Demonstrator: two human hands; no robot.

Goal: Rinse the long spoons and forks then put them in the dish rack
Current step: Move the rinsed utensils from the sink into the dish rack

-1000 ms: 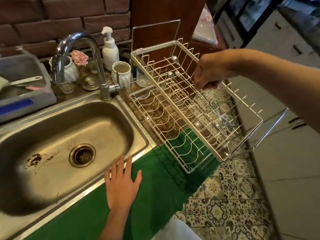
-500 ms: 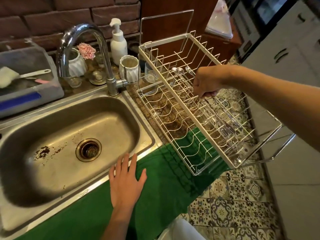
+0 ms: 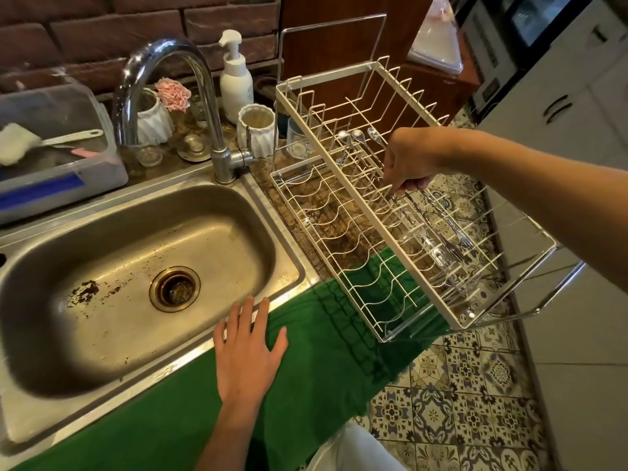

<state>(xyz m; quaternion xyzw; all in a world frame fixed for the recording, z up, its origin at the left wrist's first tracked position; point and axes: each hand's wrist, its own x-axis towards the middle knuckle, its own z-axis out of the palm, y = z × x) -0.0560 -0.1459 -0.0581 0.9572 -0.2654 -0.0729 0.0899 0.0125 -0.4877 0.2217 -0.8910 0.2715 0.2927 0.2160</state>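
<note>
While the left hand (image 3: 249,351) lies flat on the sink's edge (image 3: 238,321) as a brace, the right hand (image 3: 409,161) curls over cutlery (image 3: 438,229) lying in the dish rack (image 3: 384,212), seemingly pinching a handle.

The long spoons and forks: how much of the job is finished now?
Nearly finished. Long spoons and forks already lie in the dish rack. The right hand still pinches their handles over the rack. The sink holds no cutlery; the left hand rests flat.
</note>
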